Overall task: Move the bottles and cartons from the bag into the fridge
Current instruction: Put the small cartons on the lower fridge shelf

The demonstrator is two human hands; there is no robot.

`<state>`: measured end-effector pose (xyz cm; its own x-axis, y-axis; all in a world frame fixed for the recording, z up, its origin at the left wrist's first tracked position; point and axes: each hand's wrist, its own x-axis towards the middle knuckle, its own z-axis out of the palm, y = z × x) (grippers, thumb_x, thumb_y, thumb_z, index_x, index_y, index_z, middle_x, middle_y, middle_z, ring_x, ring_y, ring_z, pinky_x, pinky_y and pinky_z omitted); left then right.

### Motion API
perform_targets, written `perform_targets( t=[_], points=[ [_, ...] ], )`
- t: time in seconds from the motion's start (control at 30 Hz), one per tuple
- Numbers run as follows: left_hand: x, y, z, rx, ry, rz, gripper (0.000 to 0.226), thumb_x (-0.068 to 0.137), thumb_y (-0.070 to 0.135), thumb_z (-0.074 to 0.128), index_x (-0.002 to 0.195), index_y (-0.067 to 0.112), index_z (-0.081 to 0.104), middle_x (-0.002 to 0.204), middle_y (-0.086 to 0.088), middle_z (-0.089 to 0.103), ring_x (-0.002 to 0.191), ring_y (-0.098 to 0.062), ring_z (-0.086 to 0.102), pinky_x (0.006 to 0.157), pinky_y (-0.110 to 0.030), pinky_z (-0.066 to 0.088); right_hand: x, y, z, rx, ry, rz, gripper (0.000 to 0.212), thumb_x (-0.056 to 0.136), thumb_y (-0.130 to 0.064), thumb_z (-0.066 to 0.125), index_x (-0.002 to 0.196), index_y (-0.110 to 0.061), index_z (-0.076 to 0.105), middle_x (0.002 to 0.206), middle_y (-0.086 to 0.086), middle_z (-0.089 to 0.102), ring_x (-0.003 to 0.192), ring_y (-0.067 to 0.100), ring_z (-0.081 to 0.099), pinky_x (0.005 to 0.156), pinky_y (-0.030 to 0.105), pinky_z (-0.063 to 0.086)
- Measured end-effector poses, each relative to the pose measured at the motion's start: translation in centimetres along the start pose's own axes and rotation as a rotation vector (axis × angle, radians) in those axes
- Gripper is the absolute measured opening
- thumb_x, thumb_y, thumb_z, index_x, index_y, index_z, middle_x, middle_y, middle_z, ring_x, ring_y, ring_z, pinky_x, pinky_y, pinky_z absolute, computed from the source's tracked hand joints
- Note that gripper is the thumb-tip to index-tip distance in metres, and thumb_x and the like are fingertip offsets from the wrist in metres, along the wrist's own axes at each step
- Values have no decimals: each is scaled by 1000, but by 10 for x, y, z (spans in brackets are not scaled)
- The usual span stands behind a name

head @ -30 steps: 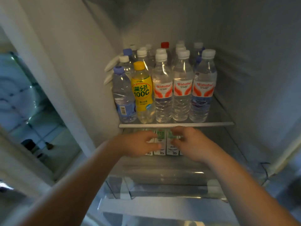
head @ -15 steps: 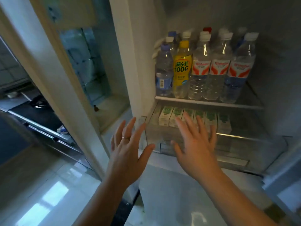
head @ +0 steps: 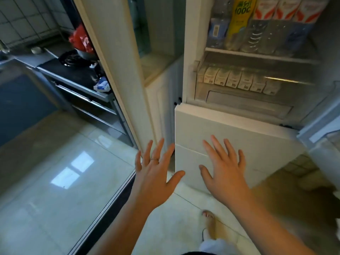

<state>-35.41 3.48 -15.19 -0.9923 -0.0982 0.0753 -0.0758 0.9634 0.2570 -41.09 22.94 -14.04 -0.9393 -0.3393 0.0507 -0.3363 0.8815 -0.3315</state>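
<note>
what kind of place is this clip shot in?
Most likely a home kitchen. An open fridge holds bottles on a shelf and cartons below. A gas stove sits on a counter to the left, in front of a tiled wall.

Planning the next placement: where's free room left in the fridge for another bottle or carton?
Bare: the drawer at its right end, past the carton row; a narrow strip of shelf right of the red-label bottles. Crowded: the rest of the shelf front, bottles side by side, and the drawer's left, cartons edge to edge.
</note>
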Motion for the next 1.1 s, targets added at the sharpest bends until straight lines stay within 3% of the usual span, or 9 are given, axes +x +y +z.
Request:
perform_targets(
  t=[0.13, 0.37, 0.5, 0.73, 0.93, 1.1],
  points=[
    [-49, 7, 31, -57, -105, -65, 75, 89, 77, 18, 153, 42, 1, 164, 10, -10, 150, -20, -19, 121, -55, -2, -45, 2, 24, 10, -72, 37, 60, 97, -44, 44, 152, -37, 20, 163, -14, 4, 150, 16, -4, 119, 49, -3],
    [-126, 37, 87, -96, -244, -69, 73, 88, 76, 16, 153, 44, 2, 164, 11, -8, 150, -22, -15, 113, -43, -18, -130, 51, 42, -47, -94, 89, 57, 88, -43, 44, 144, -31, 41, 156, -9, 32, 146, 24, 24, 115, 56, 18],
    [-158, 73, 108, -111, -291, -1, 75, 88, 74, 17, 154, 40, 9, 165, 7, 0, 151, -22, -12, 115, -45, -11, -185, 91, 39, -118, -119, 89, 57, 89, -42, 46, 145, -30, 39, 156, -8, 32, 146, 25, 22, 115, 56, 19],
    [-232, 174, 138, -75, -342, 53, 84, 79, 80, 2, 153, 40, 6, 165, 7, -3, 151, -22, -12, 119, -48, -5, -314, 167, 23, -150, -123, 76, 56, 87, -42, 48, 142, -31, 44, 151, -5, 40, 142, 25, 30, 114, 56, 19],
    [-330, 284, 170, -95, -325, 33, 76, 87, 75, 24, 153, 40, 14, 165, 8, 3, 152, -22, -6, 116, -46, -7, -443, 249, 2, -142, -134, 90, 57, 88, -42, 52, 143, -34, 40, 153, -7, 38, 144, 25, 29, 115, 56, 21],
    [-394, 370, 182, -106, -404, 82, 79, 84, 76, 20, 153, 42, 8, 164, 11, -1, 151, -19, -11, 119, -47, -3, -529, 303, -28, -115, -104, 189, 57, 86, -41, 51, 141, -32, 43, 150, -5, 42, 141, 27, 33, 112, 57, 26]
  ],
)
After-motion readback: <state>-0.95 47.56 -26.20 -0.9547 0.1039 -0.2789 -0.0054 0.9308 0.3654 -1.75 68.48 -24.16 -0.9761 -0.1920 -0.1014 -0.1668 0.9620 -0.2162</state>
